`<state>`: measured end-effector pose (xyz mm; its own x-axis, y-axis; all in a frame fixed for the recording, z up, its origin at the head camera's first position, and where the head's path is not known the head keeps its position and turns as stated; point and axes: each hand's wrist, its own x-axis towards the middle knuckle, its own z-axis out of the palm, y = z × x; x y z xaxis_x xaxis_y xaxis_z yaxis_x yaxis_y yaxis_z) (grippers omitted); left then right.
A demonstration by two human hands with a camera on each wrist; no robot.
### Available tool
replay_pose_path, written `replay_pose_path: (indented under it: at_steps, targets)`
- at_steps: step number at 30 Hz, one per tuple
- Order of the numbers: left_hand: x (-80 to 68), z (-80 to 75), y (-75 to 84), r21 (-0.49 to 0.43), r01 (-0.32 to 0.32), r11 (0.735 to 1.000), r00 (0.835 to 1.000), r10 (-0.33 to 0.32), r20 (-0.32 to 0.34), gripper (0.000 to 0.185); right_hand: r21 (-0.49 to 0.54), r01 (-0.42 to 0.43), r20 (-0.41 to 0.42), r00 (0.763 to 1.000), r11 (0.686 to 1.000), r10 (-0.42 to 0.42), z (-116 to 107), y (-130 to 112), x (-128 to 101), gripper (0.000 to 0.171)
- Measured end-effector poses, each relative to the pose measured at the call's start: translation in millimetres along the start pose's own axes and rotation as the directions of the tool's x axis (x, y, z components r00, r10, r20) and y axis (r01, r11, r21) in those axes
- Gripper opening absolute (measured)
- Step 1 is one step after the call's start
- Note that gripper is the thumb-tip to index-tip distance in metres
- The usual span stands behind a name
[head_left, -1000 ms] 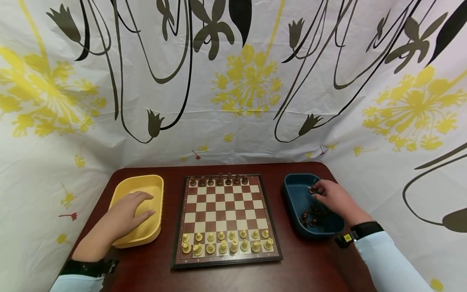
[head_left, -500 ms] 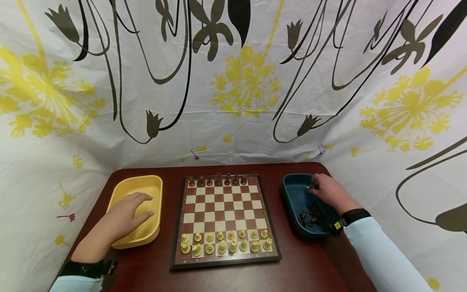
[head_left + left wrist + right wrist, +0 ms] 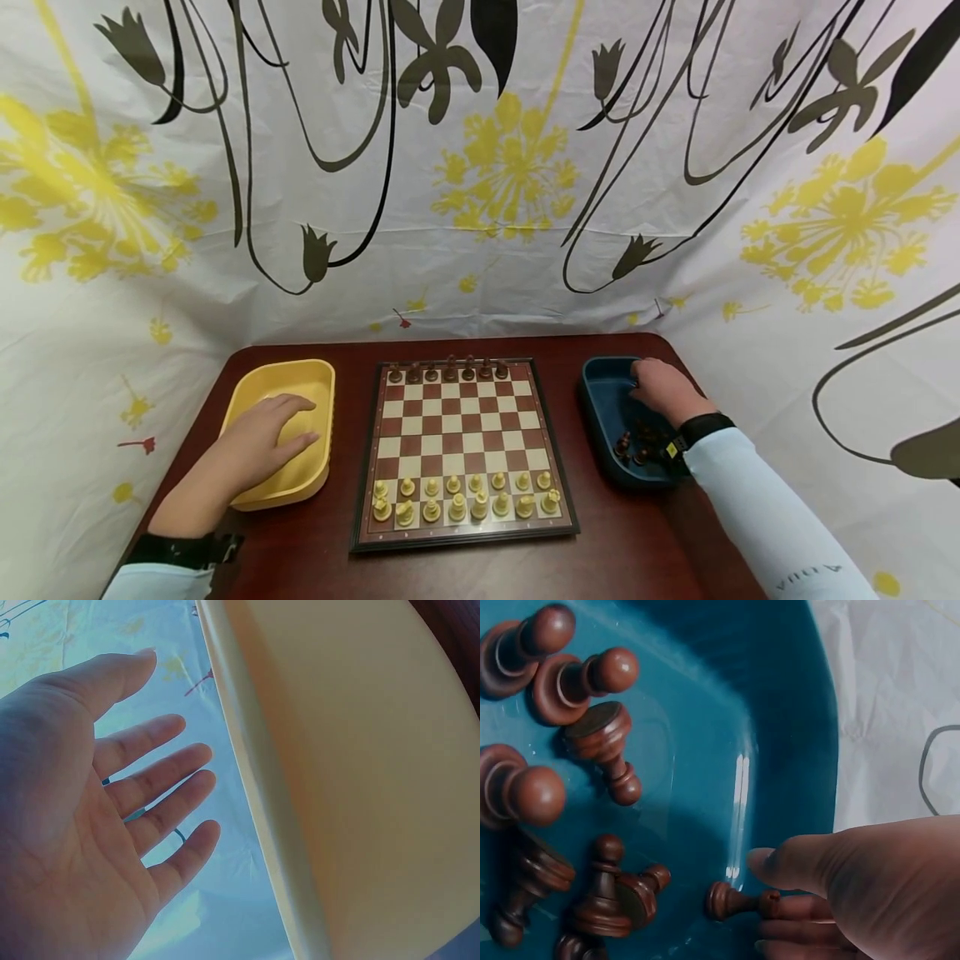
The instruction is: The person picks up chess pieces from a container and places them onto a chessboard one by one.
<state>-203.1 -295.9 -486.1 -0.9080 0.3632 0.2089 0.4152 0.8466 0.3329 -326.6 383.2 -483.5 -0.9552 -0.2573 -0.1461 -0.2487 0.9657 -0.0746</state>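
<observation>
In the right wrist view, a small brown chess piece (image 3: 739, 901) with a notched top, seemingly a rook, lies on its side in the blue tray (image 3: 600, 408). My right hand (image 3: 663, 390) reaches in at the tray's far right. Its fingers (image 3: 799, 930) lie at the piece's head, the thumb a little above with a gap; no firm pinch shows. Several brown pawns (image 3: 592, 679) lie nearby in the tray. My left hand (image 3: 255, 437) hovers over the yellow tray (image 3: 322, 467), fingers apart and loosely bent, holding nothing.
Between the trays lies a chessboard (image 3: 465, 425). Light pieces (image 3: 457, 504) fill its two near rows; dark pieces (image 3: 450, 371) stand along the far row, whose right corner square is bare. A patterned cloth (image 3: 480, 275) hangs behind the dark red table (image 3: 622, 542).
My right hand has shifted left and turned over the blue tray, so the piece at its fingertips is now hidden in the head view. The left hand has stayed put.
</observation>
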Motion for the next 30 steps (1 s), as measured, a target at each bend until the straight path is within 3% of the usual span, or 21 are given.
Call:
replay_pose_path:
  at_steps: [11, 24, 30]
  targets:
    - [1.1, -1.1, 0.3, -0.007, 0.012, 1.000, 1.000, -0.012, 0.009, 0.046, 0.014, 0.029, -0.027, 0.999, 0.999, -0.028, 12.9, 5.6, 4.8, 0.006]
    - [0.5, -2.4, -0.1, -0.005, 0.015, 1.000, 1.000, -0.015, 0.009, 0.046, 0.040, -0.006, 0.012, 1.000, 0.999, 0.006, 8.3, 6.8, 3.4, 0.007]
    - [0.6, -3.3, -0.3, -0.006, 0.009, 1.000, 1.000, -0.009, 0.005, 0.047, 0.082, 0.022, -0.009, 1.000, 0.996, -0.021, 2.2, 8.2, -0.6, 0.012]
